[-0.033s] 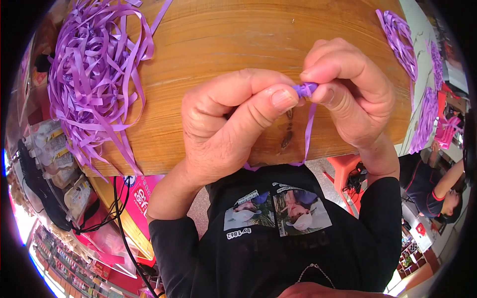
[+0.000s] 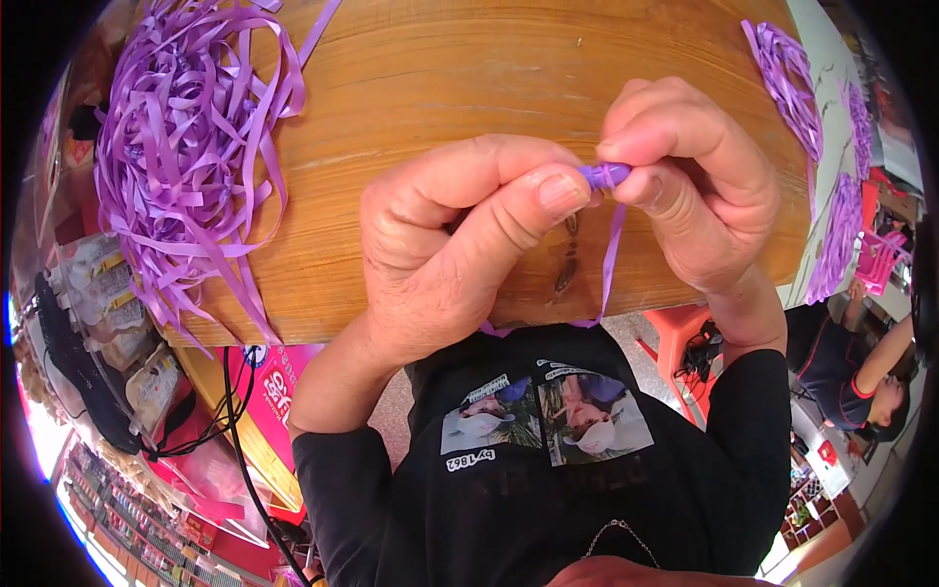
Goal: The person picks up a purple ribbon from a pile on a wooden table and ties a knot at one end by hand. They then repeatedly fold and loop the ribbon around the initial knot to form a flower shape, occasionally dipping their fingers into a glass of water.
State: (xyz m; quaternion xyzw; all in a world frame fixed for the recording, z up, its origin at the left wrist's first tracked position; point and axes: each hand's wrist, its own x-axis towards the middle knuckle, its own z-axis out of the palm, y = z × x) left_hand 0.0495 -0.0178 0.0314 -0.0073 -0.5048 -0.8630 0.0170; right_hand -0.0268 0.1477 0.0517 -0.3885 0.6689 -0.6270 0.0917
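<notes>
Far left: black cable (image 2: 235, 430) is hanging below the brown wood-grain desk (image 2: 430, 59). Large tangled heap of shiny flat purple ribbon (image 2: 191, 137) is covering the desk's left end, a few strands trailing over the near edge.

Middle: bare left hand (image 2: 430, 245) is clamping the left end of a small glossy purple piece (image 2: 606, 177) between thumb and index finger. Piece is sitting above the desk, between the 2 hands, with a narrow band looping around it. Thin purple ribbon strand (image 2: 613, 254) is hanging below it and bending left along the near desk edge.

Bare right hand (image 2: 714, 196) is pinching the piece's right end, thumb and index fingertip closing on it. Hands are working close together, the piece bridging the gap.

Right: red-orange plastic stool (image 2: 675, 352) is standing below the desk. Narrow purple ribbon bundle (image 2: 785, 83) is lying along the desk's right edge. Farther right, 1 person in dark clothing (image 2: 831, 362) is reaching an arm out.
</notes>
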